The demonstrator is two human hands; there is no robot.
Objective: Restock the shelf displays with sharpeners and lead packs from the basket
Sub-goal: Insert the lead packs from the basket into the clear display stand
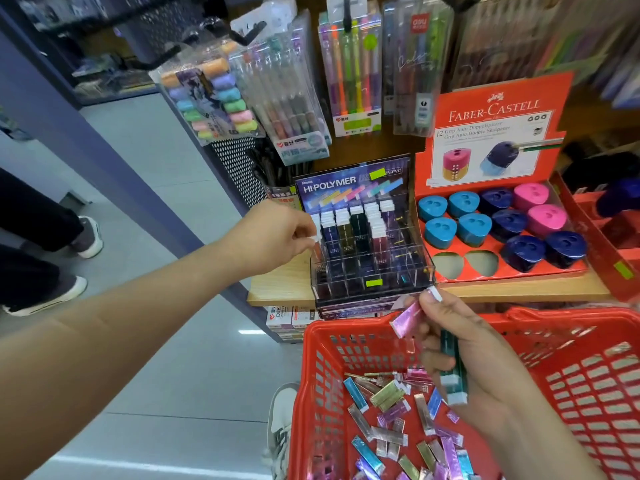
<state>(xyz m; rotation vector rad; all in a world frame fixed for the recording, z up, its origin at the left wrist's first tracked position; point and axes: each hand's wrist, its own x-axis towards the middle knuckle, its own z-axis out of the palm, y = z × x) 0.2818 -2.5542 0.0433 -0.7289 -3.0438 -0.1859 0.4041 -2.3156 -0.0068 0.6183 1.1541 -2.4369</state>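
Currently pinching, with the left hand (277, 237), a slim lead pack (316, 240) by its white cap between thumb and fingertips, just above the leftmost column of the clear acrylic lead display (367, 268) on the wooden shelf (277, 289). Judging this as the slotting step. Doing it well probably means keeping the pack upright, lining it up over an open cell and lowering it straight, cap up like its neighbours, without nudging the rows already standing.

Moving right: gripping two more in the right hand (464, 355) above the red basket (571, 337), fingers curled round a pink pack (407, 318) and a teal pack (453, 372) (both foil-shiny, flat, narrow and white-capped). Leaving many loose packs (388, 410) scattered on the basket floor, in gold, blue, pink and silver.

Passing, further right on the shelf, a red sharpener tray (502, 133) holding rounded blue, navy and pink sharpeners (474, 228), and showing two front holes (464, 264) unfilled.
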